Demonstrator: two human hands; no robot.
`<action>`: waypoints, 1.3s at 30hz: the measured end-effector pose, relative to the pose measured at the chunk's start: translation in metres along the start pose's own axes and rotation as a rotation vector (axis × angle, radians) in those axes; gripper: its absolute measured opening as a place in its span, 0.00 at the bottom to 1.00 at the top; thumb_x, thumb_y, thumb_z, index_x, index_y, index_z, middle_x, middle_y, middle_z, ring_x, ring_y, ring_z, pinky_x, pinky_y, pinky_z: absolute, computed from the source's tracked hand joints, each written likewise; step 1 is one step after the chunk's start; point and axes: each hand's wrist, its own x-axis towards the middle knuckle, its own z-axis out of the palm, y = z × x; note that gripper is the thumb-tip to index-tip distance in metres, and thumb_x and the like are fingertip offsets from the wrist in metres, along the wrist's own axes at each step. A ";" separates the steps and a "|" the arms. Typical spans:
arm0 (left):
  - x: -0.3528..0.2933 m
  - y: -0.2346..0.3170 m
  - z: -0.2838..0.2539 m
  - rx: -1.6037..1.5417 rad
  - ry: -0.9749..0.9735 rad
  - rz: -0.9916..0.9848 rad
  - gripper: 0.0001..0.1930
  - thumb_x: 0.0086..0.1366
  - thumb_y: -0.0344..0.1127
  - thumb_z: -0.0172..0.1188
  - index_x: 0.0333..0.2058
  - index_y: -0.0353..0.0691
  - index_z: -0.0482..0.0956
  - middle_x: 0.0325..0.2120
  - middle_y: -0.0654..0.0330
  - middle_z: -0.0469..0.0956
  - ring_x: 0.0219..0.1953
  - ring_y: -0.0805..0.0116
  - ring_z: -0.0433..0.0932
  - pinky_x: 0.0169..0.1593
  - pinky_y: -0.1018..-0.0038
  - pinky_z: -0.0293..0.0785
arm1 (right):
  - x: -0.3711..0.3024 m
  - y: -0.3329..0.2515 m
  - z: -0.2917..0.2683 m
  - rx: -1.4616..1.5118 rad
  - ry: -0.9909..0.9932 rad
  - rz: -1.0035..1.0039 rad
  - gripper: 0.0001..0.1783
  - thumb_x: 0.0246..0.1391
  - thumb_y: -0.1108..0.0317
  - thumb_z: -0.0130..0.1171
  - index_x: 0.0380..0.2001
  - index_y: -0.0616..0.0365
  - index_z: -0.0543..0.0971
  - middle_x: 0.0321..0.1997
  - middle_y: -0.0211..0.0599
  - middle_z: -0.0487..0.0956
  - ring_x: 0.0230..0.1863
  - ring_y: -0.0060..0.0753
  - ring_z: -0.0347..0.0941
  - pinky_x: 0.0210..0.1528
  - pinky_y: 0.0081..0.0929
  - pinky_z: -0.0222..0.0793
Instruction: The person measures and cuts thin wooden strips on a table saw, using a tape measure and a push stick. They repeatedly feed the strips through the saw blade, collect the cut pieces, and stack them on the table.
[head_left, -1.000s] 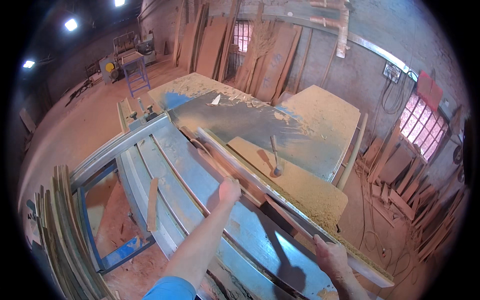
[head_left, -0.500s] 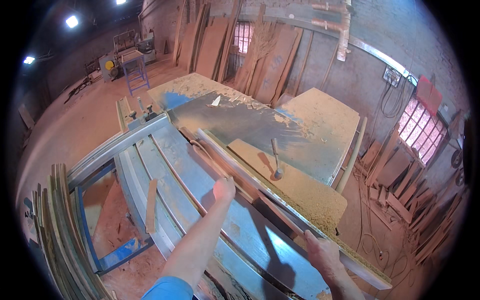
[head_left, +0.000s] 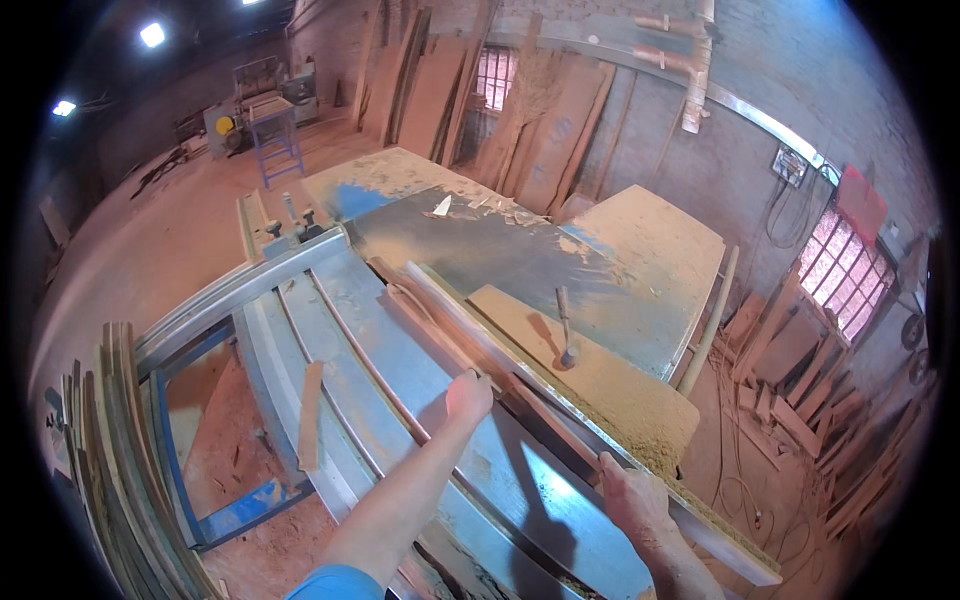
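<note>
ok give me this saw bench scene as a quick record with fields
place: woodworking shop, planks leaning on brick wall
left hand: pressing on a long wooden strip
right hand: gripping the near end of the strip by the fence rail
table: blue-grey sliding saw table, sawdust heaped on its right side
loose item: hammer on the sawdust
left floor: stack of thin strips

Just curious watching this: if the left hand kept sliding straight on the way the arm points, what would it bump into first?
Probably nothing soon: the left hand rests on a long wooden strip and points along it. The first real stop looks like the metal cross rail at the far end, though depth is hard to judge.
</note>
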 end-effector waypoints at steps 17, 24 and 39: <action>-0.123 -0.105 -0.241 0.287 0.365 0.000 0.17 0.63 0.34 0.54 0.48 0.33 0.76 0.41 0.44 0.78 0.44 0.46 0.78 0.47 0.58 0.73 | 0.036 -0.028 -0.007 -0.005 -0.040 0.059 0.11 0.64 0.59 0.51 0.46 0.49 0.73 0.19 0.50 0.78 0.25 0.57 0.78 0.27 0.53 0.71; -0.163 -0.221 -0.273 0.423 0.616 -0.002 0.20 0.63 0.32 0.53 0.52 0.30 0.73 0.40 0.46 0.74 0.45 0.47 0.75 0.48 0.58 0.72 | 0.051 -0.042 -0.008 0.014 -0.044 0.058 0.11 0.65 0.59 0.51 0.46 0.50 0.73 0.21 0.50 0.79 0.26 0.57 0.79 0.28 0.53 0.72; -0.182 -0.296 -0.262 0.567 0.461 0.026 0.08 0.63 0.33 0.53 0.31 0.33 0.75 0.30 0.44 0.77 0.39 0.42 0.77 0.44 0.51 0.71 | 0.090 -0.069 -0.002 0.026 -0.066 0.059 0.09 0.66 0.59 0.49 0.44 0.50 0.70 0.22 0.53 0.79 0.28 0.61 0.79 0.29 0.55 0.71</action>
